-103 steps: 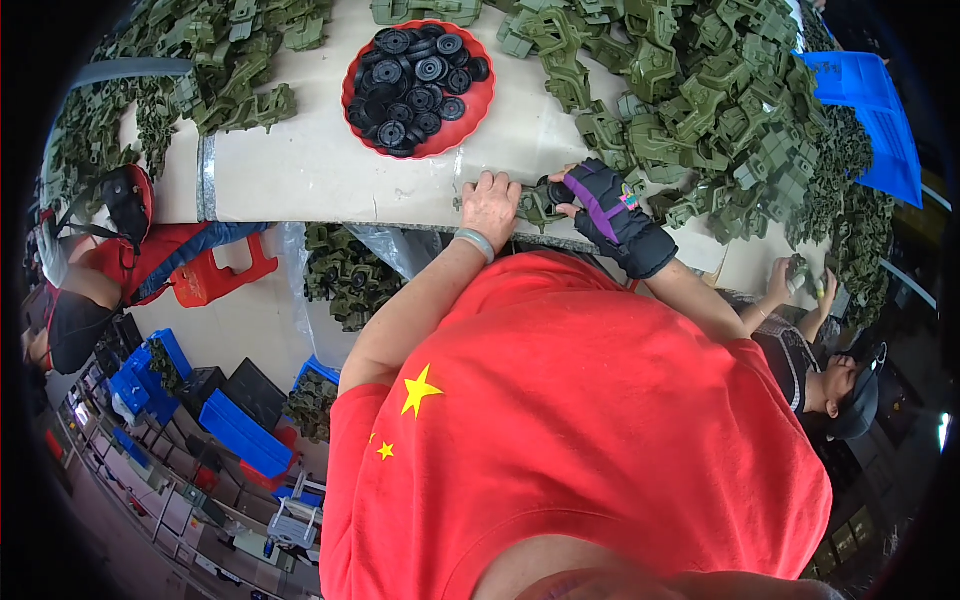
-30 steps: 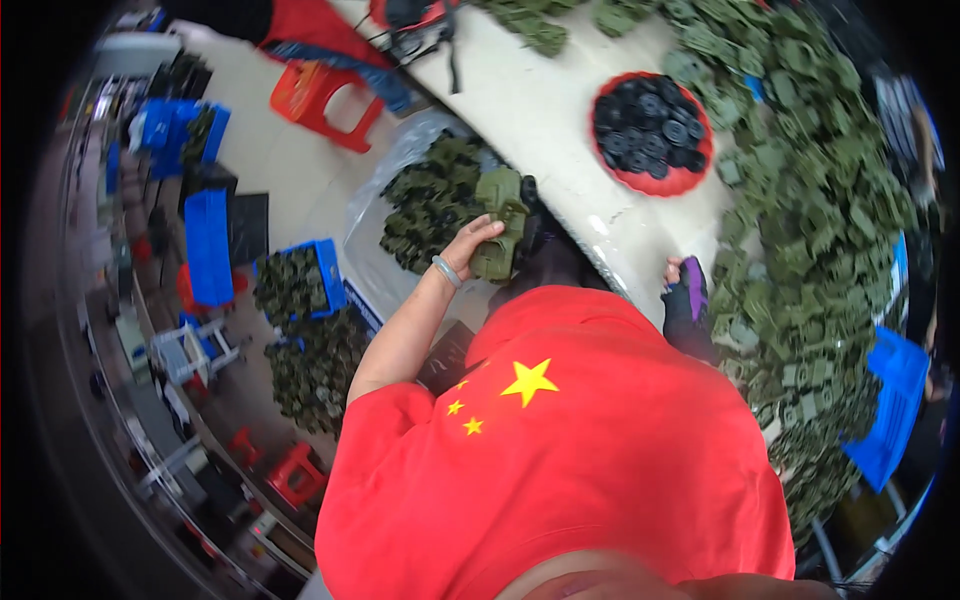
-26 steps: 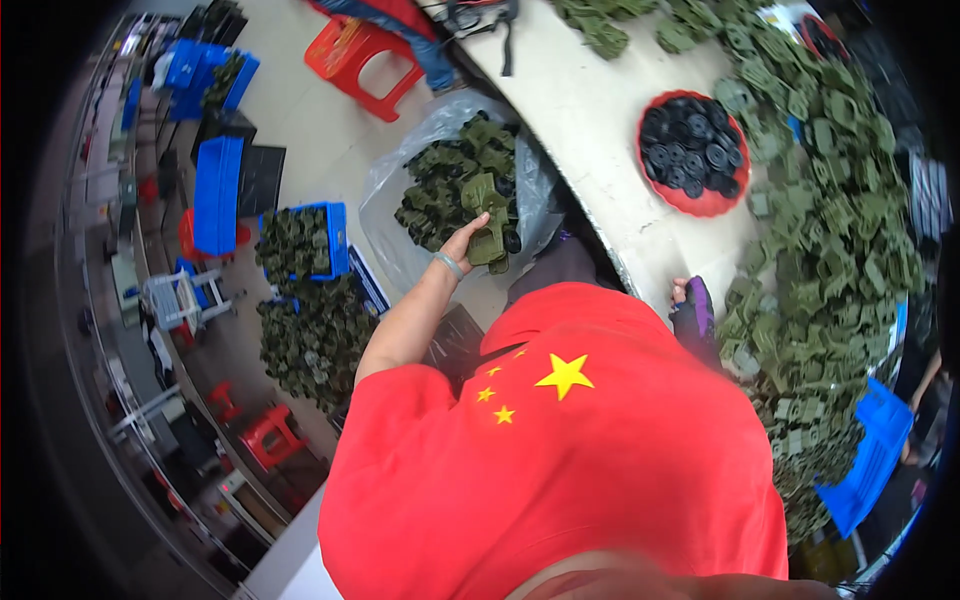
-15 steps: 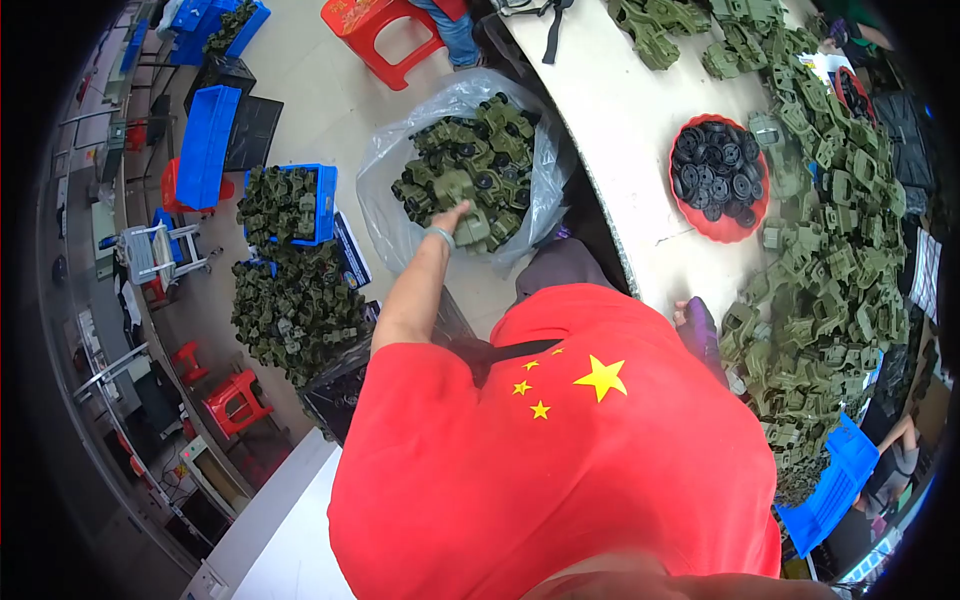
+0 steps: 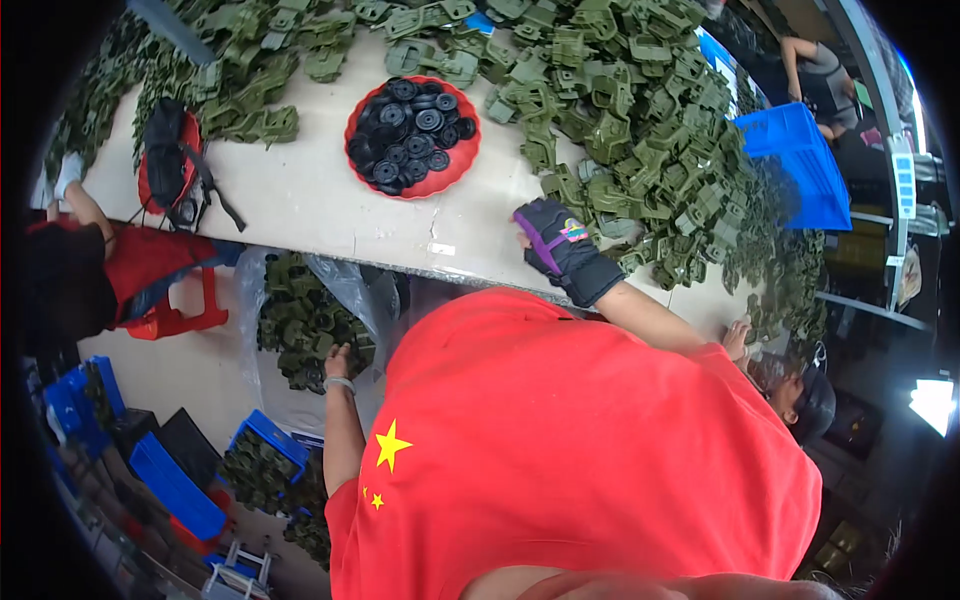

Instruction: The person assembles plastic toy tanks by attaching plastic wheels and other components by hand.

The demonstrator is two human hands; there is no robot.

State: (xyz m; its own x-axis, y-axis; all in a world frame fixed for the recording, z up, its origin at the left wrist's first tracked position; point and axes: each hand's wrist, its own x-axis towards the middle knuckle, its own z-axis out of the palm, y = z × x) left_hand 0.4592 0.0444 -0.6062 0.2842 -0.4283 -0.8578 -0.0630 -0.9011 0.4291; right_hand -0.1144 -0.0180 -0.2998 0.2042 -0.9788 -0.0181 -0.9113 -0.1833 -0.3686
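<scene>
My left hand (image 5: 338, 365) reaches down beside the table, at the near edge of a clear plastic bag (image 5: 252, 318). Assembled green toy vehicles (image 5: 300, 322) with black wheels fill it. The fingers look apart and extended against the toys, with no separate piece visible in them. My right hand (image 5: 562, 245), in a black and purple fingerless glove, rests on the white table (image 5: 300, 195). Beside it spreads a heap of green plastic toy vehicle parts (image 5: 640, 130). Its fingers are mostly hidden beneath it. Left of this hand stands a scalloped red bowl (image 5: 462, 172) of black toy wheels (image 5: 405, 130).
A black bag (image 5: 168, 150) lies at the table's left. One person (image 5: 70, 270) works there by a red stool (image 5: 190, 308); another (image 5: 790, 395) is at the right. A blue crate (image 5: 800, 165) stands behind the heap, and blue bins (image 5: 262, 435) stand at lower left.
My view has swung right, toward the table. The green toy that appeared under my left hand is no longer distinguishable in it; the hand is lower at the bag. My right forearm now shows.
</scene>
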